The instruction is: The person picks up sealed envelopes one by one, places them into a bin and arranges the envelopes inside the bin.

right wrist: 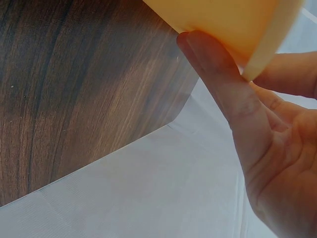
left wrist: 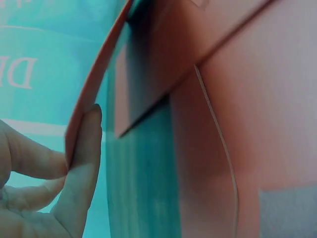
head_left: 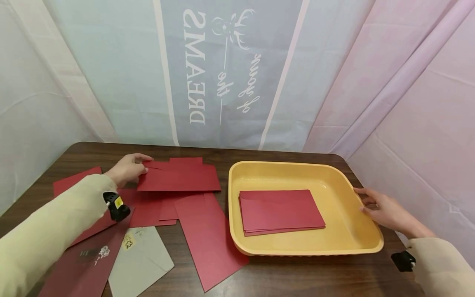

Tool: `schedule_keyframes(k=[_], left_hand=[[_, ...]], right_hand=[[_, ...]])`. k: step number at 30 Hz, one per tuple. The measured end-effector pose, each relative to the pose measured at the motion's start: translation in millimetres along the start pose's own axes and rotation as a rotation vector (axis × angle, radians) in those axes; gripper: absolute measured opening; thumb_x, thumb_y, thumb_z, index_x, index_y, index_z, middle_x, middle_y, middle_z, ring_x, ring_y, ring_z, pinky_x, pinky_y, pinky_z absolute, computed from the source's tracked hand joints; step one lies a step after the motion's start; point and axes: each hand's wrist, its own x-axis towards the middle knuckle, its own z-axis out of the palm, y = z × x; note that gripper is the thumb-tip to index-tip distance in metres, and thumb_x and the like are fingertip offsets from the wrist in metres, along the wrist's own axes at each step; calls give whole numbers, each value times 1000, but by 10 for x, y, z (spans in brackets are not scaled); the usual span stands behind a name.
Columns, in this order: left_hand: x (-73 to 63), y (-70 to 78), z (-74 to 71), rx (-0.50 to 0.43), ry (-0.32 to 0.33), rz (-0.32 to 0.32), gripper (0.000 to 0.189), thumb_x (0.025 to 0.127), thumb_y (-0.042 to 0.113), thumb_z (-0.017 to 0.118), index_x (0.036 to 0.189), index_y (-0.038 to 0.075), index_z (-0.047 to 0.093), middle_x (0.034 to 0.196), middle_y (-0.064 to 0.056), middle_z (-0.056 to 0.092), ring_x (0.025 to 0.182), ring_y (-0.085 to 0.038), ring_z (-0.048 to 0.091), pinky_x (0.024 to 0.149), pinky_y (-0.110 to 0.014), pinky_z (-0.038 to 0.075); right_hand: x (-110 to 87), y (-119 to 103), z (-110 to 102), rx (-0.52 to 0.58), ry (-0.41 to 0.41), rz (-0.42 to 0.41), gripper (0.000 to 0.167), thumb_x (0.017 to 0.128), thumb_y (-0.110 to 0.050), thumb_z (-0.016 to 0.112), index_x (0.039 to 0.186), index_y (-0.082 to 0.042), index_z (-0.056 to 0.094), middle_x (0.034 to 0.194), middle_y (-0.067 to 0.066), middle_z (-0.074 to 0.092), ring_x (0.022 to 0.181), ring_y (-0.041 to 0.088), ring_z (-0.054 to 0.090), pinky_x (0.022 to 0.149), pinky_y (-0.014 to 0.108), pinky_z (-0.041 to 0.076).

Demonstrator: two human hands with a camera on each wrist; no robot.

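- Step in hand (judged): you are picking up one red rectangular paper envelope [head_left: 182,177] with your left hand [head_left: 128,170].
- Left fingers: narrow, pinching the envelope's left end, with the thumb and fingers on opposite faces.
- Envelope position: on the left side of the wooden surface [head_left: 278,276], above other red paper envelopes [head_left: 148,208] and apart from the tray. It appears raised and tilted; whether its far edge touches the pile cannot be told.
- Right fingers: narrow, gripping the right wall of the yellow rounded-rectangular plastic tray [head_left: 343,225], which holds a stack of red paper envelopes [head_left: 280,209].
- Next move (judged): maintain the pinch and lift the envelope clear of the pile. If you carry it toward the tray, raise it above the rim and steady the tray with your right hand.
- Envelope appearance: plain, deep red and flat, with straight edges. A short dark line, probably a flap edge, shows near the pinched end. The sheet looks stiff enough to hold its shape from one end.
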Motion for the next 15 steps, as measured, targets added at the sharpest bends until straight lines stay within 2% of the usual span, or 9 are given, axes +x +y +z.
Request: schedule_keyframes(k=[4,6,10,13,15], left_hand=[[-24,93,-10,-62,6,-17,55,95,2,36,147,-7,23,139,-34,32,118,-40,49,81,-35,56],[-33,138,-23,-78,22,-12,55,95,1,35,148,-6,22,142,-35,30,118,-39,48,80,-33,56],[-58,236,-59,-96,74,13,57,95,1,36,149,-4,21,144,-34,30,120,-39,48,78,-31,55],[-82,302,-82,-115,114,30,58,95,1,37,151,-1,19,144,-34,30,121,-40,47,77,-31,56],[-100,340,-88,-126,132,42,59,96,1,38,151,0,18,144,-33,30,117,-36,51,76,-30,56]], right_hand=[[-3,8,11,7,5,-11,48,87,-2,66,128,14,46,95,21,69,80,10,65,60,24,50],[-5,8,16,6,11,-14,48,87,-1,66,128,13,46,95,20,69,79,3,63,60,23,50],[-4,9,12,8,15,-18,48,86,-1,66,128,13,46,94,19,70,78,1,62,60,23,50],[0,10,4,7,11,-14,49,87,-1,66,128,13,46,94,19,70,78,2,62,60,23,50],[2,14,1,8,7,-12,49,87,-2,66,129,13,46,95,20,70,79,4,63,60,23,50]])
